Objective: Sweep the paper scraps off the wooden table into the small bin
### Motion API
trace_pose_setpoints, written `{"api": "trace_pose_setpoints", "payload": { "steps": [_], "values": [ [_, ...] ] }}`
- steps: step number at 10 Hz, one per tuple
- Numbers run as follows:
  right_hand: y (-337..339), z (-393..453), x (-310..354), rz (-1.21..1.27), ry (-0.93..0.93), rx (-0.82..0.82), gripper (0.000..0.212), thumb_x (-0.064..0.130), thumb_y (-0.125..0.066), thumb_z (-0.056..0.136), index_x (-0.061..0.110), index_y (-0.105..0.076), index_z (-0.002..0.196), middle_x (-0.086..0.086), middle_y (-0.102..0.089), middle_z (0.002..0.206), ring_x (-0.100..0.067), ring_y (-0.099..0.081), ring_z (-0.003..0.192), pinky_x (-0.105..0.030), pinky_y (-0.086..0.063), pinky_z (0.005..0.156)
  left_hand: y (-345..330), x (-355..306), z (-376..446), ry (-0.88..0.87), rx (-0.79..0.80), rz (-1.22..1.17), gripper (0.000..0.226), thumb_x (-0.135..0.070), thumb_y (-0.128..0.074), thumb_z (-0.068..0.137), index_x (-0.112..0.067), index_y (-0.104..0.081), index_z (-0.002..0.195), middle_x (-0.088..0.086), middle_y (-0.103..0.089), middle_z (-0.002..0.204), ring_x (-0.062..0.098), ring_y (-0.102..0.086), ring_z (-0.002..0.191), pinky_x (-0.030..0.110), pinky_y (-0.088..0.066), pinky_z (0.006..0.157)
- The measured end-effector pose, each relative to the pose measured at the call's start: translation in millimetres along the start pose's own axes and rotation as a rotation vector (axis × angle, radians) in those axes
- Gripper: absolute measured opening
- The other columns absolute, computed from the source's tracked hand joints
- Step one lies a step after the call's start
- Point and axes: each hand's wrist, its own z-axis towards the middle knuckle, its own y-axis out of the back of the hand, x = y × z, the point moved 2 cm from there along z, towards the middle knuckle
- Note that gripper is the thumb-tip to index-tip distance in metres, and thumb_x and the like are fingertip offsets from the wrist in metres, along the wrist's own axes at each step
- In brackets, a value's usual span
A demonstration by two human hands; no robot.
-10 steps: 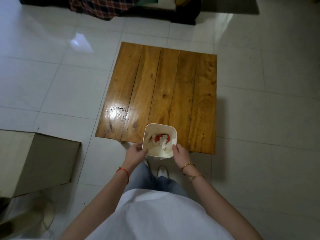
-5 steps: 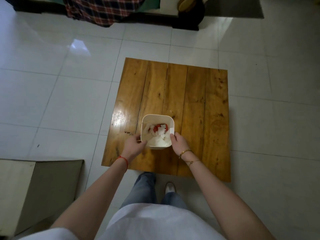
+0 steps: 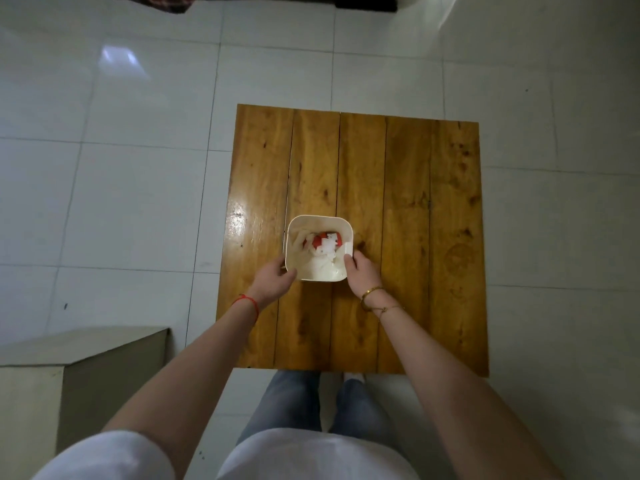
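Observation:
A small white square bin (image 3: 320,221) stands on the low wooden table (image 3: 408,237), a little left of the table's middle. Inside it lie white and red paper scraps (image 3: 325,244). My left hand (image 3: 275,279) grips the bin's near left corner. My right hand (image 3: 362,271) holds its near right side, thumb against the wall. I see no scraps on the planks around the bin.
White tiled floor (image 3: 121,174) surrounds the table. A beige cardboard box (image 3: 79,368) stands on the floor at my left, close to the table's near left corner. My legs and feet (image 3: 301,400) are at the table's near edge. Dark furniture (image 3: 367,1) lines the far wall.
Both hands carried the bin from the table's near edge forward onto the tabletop, toward its middle. The camera moved closer over the table.

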Motion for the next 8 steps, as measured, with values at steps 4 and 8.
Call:
{"api": "trace_pose_setpoints", "payload": {
  "steps": [4,8],
  "values": [
    [-5,-6,-10,-0.059,-0.032,-0.022,0.037,0.038,-0.041,0.097,0.014,-0.051,0.124,-0.01,-0.065,0.112,-0.027,-0.062,0.099,-0.039,-0.053,0.082,-7,6,-4,0.045,-0.003,-0.03,0.049,-0.027,-0.045,0.098,-0.013,-0.038,0.144,0.012,-0.055,0.137,0.028,-0.053,0.123,0.039,-0.046,0.099],
    [54,-68,17,-0.449,0.29,-0.186,0.05,0.027,-0.049,0.095,0.017,-0.035,0.142,-0.005,-0.04,0.147,-0.022,-0.026,0.14,-0.039,-0.028,0.112,21,-16,-74,-0.231,-0.36,0.421,0.044,-0.025,-0.049,0.095,-0.014,-0.047,0.137,0.009,-0.053,0.14,0.025,-0.055,0.123,0.036,-0.047,0.098]
  ]
}}
